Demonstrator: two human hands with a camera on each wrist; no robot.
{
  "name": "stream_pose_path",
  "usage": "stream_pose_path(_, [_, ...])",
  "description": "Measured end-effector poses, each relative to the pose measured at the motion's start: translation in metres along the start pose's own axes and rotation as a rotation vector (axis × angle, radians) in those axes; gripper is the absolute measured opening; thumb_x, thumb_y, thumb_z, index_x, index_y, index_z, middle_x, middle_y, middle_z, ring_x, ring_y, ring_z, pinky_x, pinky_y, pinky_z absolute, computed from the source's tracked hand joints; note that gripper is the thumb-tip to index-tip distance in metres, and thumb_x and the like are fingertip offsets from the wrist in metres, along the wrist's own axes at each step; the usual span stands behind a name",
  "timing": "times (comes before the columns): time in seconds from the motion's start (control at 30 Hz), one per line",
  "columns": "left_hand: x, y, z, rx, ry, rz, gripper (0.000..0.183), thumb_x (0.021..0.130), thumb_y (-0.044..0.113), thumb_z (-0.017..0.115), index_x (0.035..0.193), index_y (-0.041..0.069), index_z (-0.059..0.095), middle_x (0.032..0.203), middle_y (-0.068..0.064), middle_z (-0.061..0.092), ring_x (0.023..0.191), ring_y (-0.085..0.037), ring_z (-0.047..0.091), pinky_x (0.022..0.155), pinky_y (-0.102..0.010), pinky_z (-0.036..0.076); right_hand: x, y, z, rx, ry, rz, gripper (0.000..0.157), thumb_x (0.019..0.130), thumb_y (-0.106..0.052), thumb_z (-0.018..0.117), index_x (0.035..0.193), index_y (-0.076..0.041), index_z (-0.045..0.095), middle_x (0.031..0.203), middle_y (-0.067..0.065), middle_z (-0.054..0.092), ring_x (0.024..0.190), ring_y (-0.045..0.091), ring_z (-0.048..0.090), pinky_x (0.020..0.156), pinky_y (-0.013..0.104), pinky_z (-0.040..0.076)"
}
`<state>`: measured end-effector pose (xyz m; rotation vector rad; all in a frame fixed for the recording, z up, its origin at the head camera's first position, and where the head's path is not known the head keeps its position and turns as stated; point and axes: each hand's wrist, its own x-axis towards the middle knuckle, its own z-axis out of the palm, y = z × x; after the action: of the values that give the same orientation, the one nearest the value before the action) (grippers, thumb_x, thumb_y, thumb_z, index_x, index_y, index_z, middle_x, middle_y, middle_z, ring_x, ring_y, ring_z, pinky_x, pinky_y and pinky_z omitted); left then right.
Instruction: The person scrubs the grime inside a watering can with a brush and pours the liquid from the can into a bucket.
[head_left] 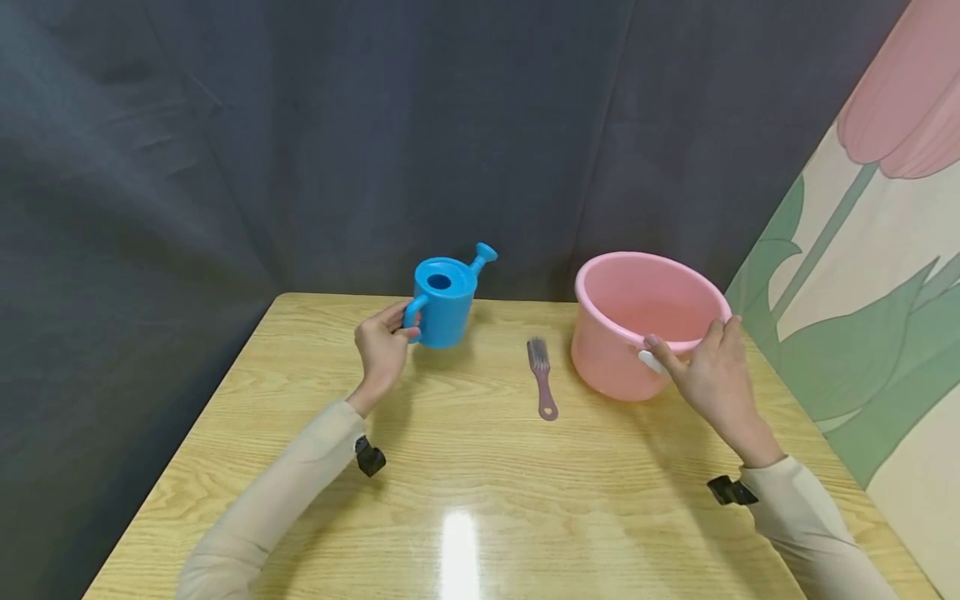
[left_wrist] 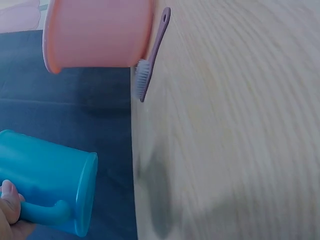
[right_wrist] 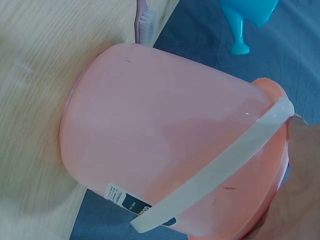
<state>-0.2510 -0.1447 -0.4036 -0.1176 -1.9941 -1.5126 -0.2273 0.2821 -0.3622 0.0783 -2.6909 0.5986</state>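
My left hand (head_left: 384,343) grips the handle of a blue watering can (head_left: 444,312), whose spout points to the back right. In the left wrist view the watering can (left_wrist: 47,175) hangs above the tabletop, its shadow falling on the wood. At the right, my right hand (head_left: 716,379) holds the rim of a pink bucket (head_left: 618,362), thumb on the near side and fingers along the right edge. The bucket's white carrying handle (right_wrist: 215,167) hangs down its side in the right wrist view. Between can and bucket lies a purple brush (head_left: 543,383), bristles toward the back.
A wooden table (head_left: 480,467) carries the brush. Behind and to the left hangs a dark cloth (head_left: 450,125). The wall (head_left: 885,292) painted with tulips runs along the right side. Black wrist cameras (head_left: 370,457) sit on both sleeves.
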Motion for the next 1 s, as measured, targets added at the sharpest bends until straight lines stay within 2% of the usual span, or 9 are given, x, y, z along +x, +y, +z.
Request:
stream_pose_path(0.23, [-0.005, -0.009, -0.014, 0.028, 0.038, -0.047, 0.032, 0.082, -0.015, 0.072, 0.112, -0.007, 0.071, 0.099, -0.021, 0.073, 0.092, -0.031, 0.072, 0.075, -0.026, 0.057, -0.003, 0.001, 0.002, 0.003, 0.006, -0.008, 0.103, 0.093, -0.06, 0.058, 0.126, 0.032, 0.025, 0.141, 0.056, 0.009, 0.122, 0.071, 0.026, 0.093, 0.077, 0.03])
stream_pose_path(0.53, [-0.01, -0.016, -0.028, 0.043, 0.079, -0.105, 0.031, 0.083, -0.013, 0.073, 0.113, -0.004, 0.072, 0.103, -0.019, 0.072, 0.095, -0.03, 0.072, 0.077, -0.023, 0.056, -0.003, 0.0, 0.003, 0.009, 0.011, -0.007, 0.103, 0.093, -0.06, 0.058, 0.126, 0.032, 0.025, 0.141, 0.056, 0.007, 0.124, 0.071, 0.023, 0.095, 0.077, 0.028])
stream_pose_path(0.77, [-0.012, -0.023, -0.039, 0.071, 0.111, -0.173, 0.03, 0.083, -0.012, 0.073, 0.111, -0.006, 0.072, 0.101, -0.02, 0.072, 0.095, -0.03, 0.071, 0.072, -0.013, 0.053, 0.0, 0.001, 0.003, 0.009, 0.014, -0.009, 0.1, 0.093, -0.06, 0.057, 0.124, 0.03, 0.028, 0.142, 0.055, 0.006, 0.125, 0.071, 0.022, 0.094, 0.077, 0.029])
stream_pose_path(1.0, [-0.013, -0.028, -0.051, 0.073, 0.148, -0.232, 0.031, 0.082, -0.014, 0.072, 0.112, -0.006, 0.071, 0.102, -0.022, 0.072, 0.096, -0.032, 0.071, 0.071, -0.013, 0.053, 0.0, 0.001, 0.003, -0.002, 0.012, -0.005, 0.099, 0.093, -0.061, 0.057, 0.121, 0.03, 0.029, 0.142, 0.055, 0.007, 0.123, 0.072, 0.024, 0.09, 0.078, 0.032])
